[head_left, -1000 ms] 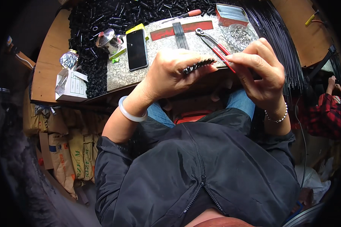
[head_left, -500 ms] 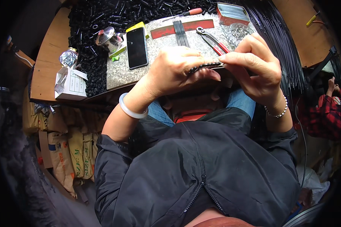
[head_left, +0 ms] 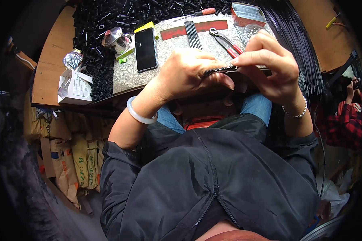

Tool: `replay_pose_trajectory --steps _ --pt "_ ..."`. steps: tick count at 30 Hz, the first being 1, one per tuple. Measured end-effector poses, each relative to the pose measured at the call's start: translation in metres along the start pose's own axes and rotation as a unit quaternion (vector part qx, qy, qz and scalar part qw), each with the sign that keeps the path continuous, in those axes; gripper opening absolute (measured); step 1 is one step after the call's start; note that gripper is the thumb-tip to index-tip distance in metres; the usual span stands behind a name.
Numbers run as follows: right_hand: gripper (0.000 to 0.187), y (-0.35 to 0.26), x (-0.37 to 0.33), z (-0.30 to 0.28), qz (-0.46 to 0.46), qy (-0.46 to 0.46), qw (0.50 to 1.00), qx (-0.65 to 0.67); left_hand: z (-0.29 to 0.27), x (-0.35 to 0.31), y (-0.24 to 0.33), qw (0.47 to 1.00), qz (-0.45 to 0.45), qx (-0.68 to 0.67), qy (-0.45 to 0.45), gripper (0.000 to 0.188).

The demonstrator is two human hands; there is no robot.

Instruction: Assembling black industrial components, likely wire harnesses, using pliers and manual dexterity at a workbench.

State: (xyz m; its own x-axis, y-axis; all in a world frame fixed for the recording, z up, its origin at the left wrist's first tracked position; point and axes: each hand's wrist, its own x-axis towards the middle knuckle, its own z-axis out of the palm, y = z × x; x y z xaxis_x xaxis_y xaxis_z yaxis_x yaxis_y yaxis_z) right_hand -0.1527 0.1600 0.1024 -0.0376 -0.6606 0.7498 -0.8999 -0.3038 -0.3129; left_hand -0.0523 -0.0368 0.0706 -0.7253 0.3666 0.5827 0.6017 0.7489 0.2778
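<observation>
A short black strip, ridged like a row of small links (head_left: 220,70), runs between my hands above the near edge of the table. My left hand (head_left: 185,74) is closed round its left part, with the thumb below it. At the strip's right end my right hand (head_left: 271,66) pinches with thumb and forefinger. Whether a smaller piece sits in that pinch is too small to tell. Just beyond the fingers lie pliers with red handles (head_left: 228,45). Several thin black rods (head_left: 193,35) rest across a red flat bar (head_left: 175,33), farther off.
A black phone (head_left: 146,50) and a lidded metal pot (head_left: 116,39) are at the left. Behind them spreads a heap of small black parts (head_left: 108,14). Long black rods (head_left: 297,40) lie at the right, near a red box of thin pieces (head_left: 248,15). Another person's red checked sleeve (head_left: 346,124) shows far right.
My hands keep almost the same place and grip. The right fingers have shifted slightly at the strip's end, and the strip is tilted a little differently.
</observation>
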Motion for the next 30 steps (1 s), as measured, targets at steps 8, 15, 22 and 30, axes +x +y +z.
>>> replay_pose_trajectory --steps 8,15,22,30 --pt "0.025 0.002 0.003 -0.006 -0.001 -0.018 1.0 0.014 0.002 0.001 0.0 1.0 0.006 -0.017 0.004 0.019" --pt "0.031 -0.006 0.006 0.007 0.027 -0.032 0.997 0.057 0.005 0.0 -0.005 1.0 -0.007 -0.024 -0.016 0.02" --pt "0.061 0.009 -0.006 0.015 0.057 0.155 0.971 0.171 0.005 0.0 -0.008 1.0 -0.005 0.006 -0.004 0.039" --pt "0.035 0.022 -0.077 0.127 0.366 0.104 0.851 0.361 0.064 -0.027 -0.137 0.943 -0.014 0.194 -0.271 0.094"
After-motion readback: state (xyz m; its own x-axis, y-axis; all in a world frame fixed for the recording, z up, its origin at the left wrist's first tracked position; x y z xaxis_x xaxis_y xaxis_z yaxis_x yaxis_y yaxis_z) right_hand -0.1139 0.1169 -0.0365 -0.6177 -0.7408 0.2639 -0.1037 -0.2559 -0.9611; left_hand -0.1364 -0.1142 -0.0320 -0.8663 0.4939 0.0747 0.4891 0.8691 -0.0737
